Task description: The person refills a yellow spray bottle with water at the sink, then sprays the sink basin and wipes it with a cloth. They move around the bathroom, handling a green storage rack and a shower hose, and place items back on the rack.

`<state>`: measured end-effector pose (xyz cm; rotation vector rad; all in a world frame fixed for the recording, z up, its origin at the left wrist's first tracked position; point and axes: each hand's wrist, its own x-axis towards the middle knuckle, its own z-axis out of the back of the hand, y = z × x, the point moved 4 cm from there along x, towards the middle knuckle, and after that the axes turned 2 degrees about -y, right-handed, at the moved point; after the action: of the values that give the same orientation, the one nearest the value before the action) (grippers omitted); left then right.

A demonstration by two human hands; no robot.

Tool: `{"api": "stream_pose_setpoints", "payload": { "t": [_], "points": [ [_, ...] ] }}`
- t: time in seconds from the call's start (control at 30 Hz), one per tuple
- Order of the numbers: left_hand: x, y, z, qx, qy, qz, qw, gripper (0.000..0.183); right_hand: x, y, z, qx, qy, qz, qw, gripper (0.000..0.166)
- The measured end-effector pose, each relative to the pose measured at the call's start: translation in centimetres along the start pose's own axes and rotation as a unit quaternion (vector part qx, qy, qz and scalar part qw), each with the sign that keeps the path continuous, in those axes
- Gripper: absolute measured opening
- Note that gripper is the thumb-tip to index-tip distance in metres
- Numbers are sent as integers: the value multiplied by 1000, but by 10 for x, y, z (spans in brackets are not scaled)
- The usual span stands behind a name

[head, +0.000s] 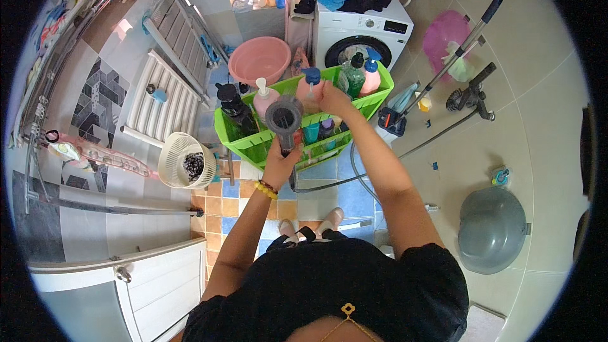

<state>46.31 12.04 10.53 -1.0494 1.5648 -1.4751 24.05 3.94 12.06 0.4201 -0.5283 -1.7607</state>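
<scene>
My left hand [281,159] grips a dark grey hand shower [284,118] by its handle, over the front of a green plastic rack [237,145]. Faint streaks, apparently water, show beyond its head. At the rack's upper tier, my right hand [336,100] is closed around the right side of a pink bottle with a blue pump [311,80]; blur hides some of the fingers. To the left stand a black pump bottle [235,109] and a pink bottle with a white pump [264,97]. A green bottle [352,76] and another blue-pumped bottle [371,73] stand at right. Smaller containers [325,130] sit in the lower tier.
The shower hose [323,186] runs to a wall-mounted mixer tap [475,92]. A mop [441,66] stands in its bucket [392,123] beside the rack. Behind are a pink basin [260,59] and a washing machine [363,26]. A cream basket [185,161] is at left.
</scene>
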Motion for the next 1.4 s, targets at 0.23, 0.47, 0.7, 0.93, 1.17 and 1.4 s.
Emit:
{"api": "stream_pose_setpoints", "payload": {
  "t": [0.23, 0.47, 0.7, 0.93, 1.17, 1.4],
  "points": [
    [16, -1, 16, 81, -46, -7, 996, 33, 24, -11, -24, -42, 65, 19, 997, 17],
    [30, 38, 24, 206, -51, -48, 976, 52, 66, -42, -36, -39, 12, 64, 997, 25],
    [36, 16, 15, 175, 28, -31, 984, 57, 71, -45, -86, 40, 96, 249, 963, 33],
    [23, 8, 37, 176, 47, 36, 983, 57, 51, 13, -70, -228, 205, 226, 925, 35],
    [10, -16, 36, 61, 72, 89, 992, 52, 60, -31, -81, -313, 87, 13, 946, 35],
    [11, -18, 48, 42, 43, 55, 997, 44, 57, -13, -59, -266, 196, 94, 939, 32]
  ]
}}
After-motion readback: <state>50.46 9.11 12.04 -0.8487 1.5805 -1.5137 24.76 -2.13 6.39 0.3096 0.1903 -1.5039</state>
